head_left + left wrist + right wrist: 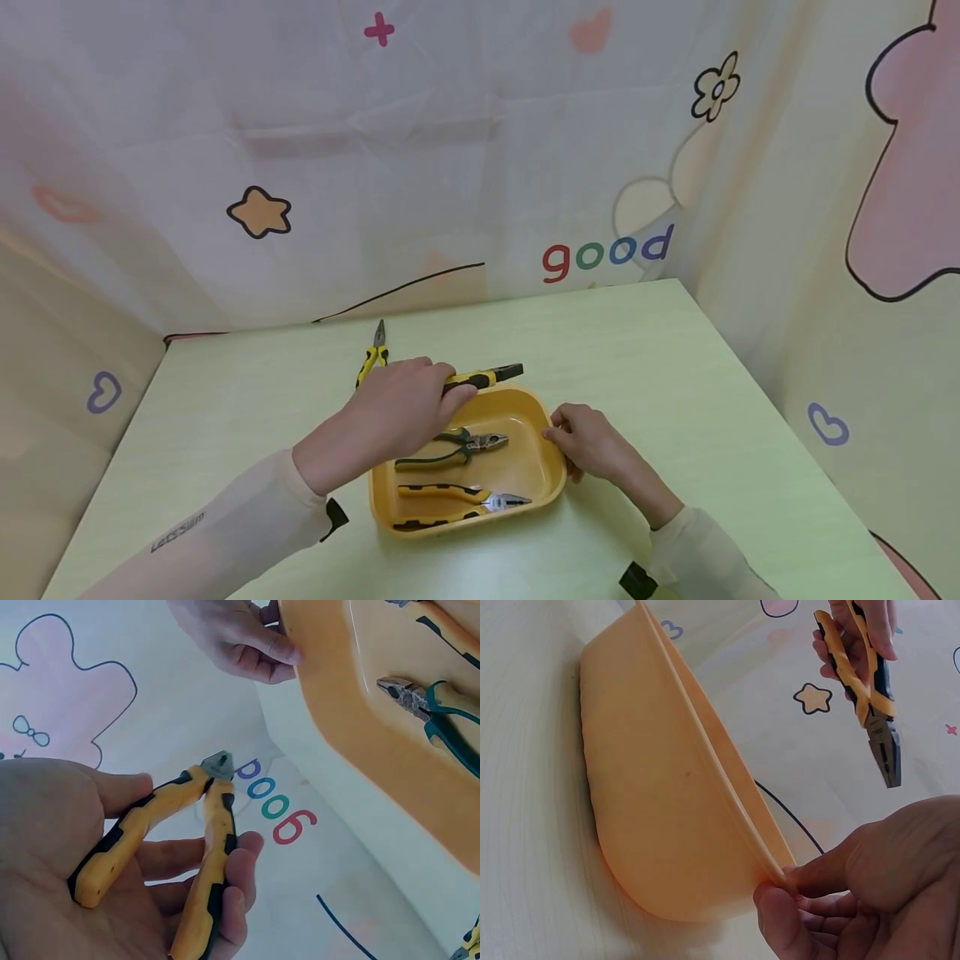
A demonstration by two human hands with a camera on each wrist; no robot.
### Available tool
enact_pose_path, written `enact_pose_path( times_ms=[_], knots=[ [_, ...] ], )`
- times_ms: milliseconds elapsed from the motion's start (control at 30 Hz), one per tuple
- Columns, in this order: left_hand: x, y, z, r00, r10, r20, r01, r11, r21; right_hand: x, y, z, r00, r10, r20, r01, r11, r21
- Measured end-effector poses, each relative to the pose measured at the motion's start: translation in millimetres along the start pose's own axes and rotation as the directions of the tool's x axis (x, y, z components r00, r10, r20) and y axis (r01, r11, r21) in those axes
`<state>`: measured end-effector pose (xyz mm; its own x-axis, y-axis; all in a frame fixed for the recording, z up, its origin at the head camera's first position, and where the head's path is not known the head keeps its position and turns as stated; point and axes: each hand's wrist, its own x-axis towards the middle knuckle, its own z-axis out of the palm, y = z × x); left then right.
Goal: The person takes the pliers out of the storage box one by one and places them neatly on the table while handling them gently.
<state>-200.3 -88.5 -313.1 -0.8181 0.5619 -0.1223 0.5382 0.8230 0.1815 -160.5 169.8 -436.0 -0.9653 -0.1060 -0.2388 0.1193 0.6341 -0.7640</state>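
Note:
My left hand (401,408) grips yellow-and-black pliers (491,377) above the back edge of a yellow plastic bin (555,483). In the left wrist view the fingers curl round the handles of these pliers (217,855), which stand spread apart. My right hand (596,442) pinches the bin's right rim between thumb and fingers, seen closely in the right wrist view on the bin (667,772). Inside the bin lie green-handled pliers (480,442), partly hidden by the left hand, and yellow-and-black pliers (502,502) nearer the front.
Yellow long-nose pliers (380,337) lie on the pale green table (712,433) behind the left hand, their handles partly covered. A printed cloth (420,183) hangs behind the table's back edge and along both sides.

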Motion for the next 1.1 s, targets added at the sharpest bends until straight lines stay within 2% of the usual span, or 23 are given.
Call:
enact_pose_path(
  times_ms=[233, 500, 833, 1100],
  knots=[
    [-8.5, -12.5, -9.7, 0.994, -0.029, -0.102, 0.023, 0.998, -0.053, 2.9, -2.1, 0.9, 1.000, 0.024, 0.006, -0.024, 1.000, -0.012],
    [-16.8, -31.3, -21.5, 0.983, -0.072, -0.168, 0.048, 0.989, -0.143, 2.9, -3.5, 0.1, 1.000, 0.006, 0.008, -0.006, 1.000, -0.020],
    [-28.5, -55.8, -33.9, 0.953, -0.159, -0.258, 0.096, 0.966, -0.240, 0.0, -5.4, 0.2, 1.000, 0.026, 0.004, -0.026, 1.000, -0.015],
    [-32.5, -77.5, -41.3, 0.936, -0.239, -0.258, 0.158, 0.941, -0.298, -2.2, -4.3, -0.2, 1.000, 0.018, 0.002, -0.018, 1.000, -0.016]
  ],
)
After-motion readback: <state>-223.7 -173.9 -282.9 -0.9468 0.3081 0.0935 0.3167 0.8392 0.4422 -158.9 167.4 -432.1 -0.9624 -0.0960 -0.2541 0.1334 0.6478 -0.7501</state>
